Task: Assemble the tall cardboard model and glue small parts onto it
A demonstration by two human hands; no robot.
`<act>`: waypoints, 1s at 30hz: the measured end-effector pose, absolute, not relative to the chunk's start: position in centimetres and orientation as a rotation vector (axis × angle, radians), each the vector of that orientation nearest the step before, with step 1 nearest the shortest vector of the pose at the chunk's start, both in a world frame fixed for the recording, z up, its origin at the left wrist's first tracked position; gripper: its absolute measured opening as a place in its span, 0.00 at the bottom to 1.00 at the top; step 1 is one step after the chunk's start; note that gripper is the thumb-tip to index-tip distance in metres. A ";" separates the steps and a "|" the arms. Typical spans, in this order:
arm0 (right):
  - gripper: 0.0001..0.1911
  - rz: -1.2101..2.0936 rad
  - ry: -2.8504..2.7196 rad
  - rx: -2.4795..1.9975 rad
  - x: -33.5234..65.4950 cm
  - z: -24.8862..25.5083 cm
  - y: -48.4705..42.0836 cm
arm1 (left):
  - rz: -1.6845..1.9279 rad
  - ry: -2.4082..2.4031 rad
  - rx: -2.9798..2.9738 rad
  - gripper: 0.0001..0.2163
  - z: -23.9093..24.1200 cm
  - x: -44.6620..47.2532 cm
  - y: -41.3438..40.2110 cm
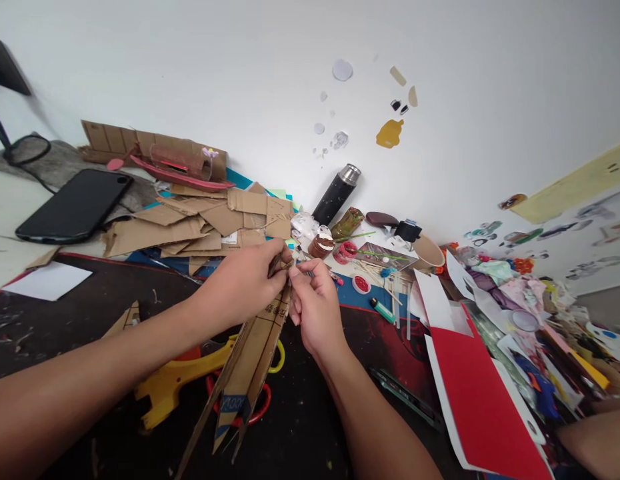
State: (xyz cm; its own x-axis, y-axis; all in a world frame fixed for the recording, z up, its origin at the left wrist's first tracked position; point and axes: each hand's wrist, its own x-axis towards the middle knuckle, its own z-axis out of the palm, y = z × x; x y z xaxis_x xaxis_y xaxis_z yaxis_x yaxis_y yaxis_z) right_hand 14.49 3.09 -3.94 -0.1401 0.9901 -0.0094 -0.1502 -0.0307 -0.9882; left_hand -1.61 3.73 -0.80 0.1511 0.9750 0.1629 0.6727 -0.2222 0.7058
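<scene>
A long, narrow piece of folded cardboard (255,360) runs from my fingertips toward me, its near end split into pointed strips. At its far end, my left hand (253,277) is closed in a pinch on the cardboard. My right hand (317,303) meets it there, thumb and fingers pinched on the right edge of the same end. The exact spot between the fingertips is hidden. Below the cardboard lie red scissor-like handles (260,408), partly covered, and a yellow plastic tool (183,377) to the left.
Cut cardboard scraps (190,223) are heaped at the back left, near a black phone (77,205). A black flask (336,195) and an open brown jar (321,244) stand by the wall. Red card (485,393) lies on the right. Another person's limb (597,437) shows at lower right.
</scene>
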 end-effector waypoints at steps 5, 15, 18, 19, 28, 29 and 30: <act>0.22 1.406 -1.199 -1.043 14.5 -4.0 3.1 | 0.871 1.558 1.970 0.02 -0.9 -1.9 4.0; 0.19 1.445 -1.227 -1.031 14.2 -3.9 3.0 | 0.901 1.556 1.968 0.03 -1.0 -2.6 4.6; 0.18 1.443 -1.239 -1.035 14.3 -3.9 3.0 | 0.889 1.556 1.948 0.04 -1.0 -2.6 4.6; 0.17 1.443 -1.242 -1.040 14.3 -3.8 2.9 | 0.888 1.560 1.946 0.04 -1.0 -2.6 4.6; 0.15 1.420 -1.201 -1.071 13.9 -3.7 2.8 | 0.913 1.526 1.932 0.05 -0.9 -2.5 4.4; 0.15 1.422 -1.194 -1.071 13.9 -3.8 2.9 | 0.913 1.528 1.931 0.05 -0.9 -2.5 4.5; 0.15 1.426 -1.188 -1.070 13.8 -3.9 2.9 | 0.916 1.532 1.930 0.05 -1.0 -2.5 4.5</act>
State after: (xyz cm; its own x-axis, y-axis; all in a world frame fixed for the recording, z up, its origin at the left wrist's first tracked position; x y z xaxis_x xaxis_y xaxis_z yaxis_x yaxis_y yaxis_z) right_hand 13.84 2.94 -3.86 -0.1565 0.9866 -0.0455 -0.1330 -0.0667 -0.9889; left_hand -2.49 4.46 -0.96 0.1375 0.9716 0.1928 0.6298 -0.2360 0.7401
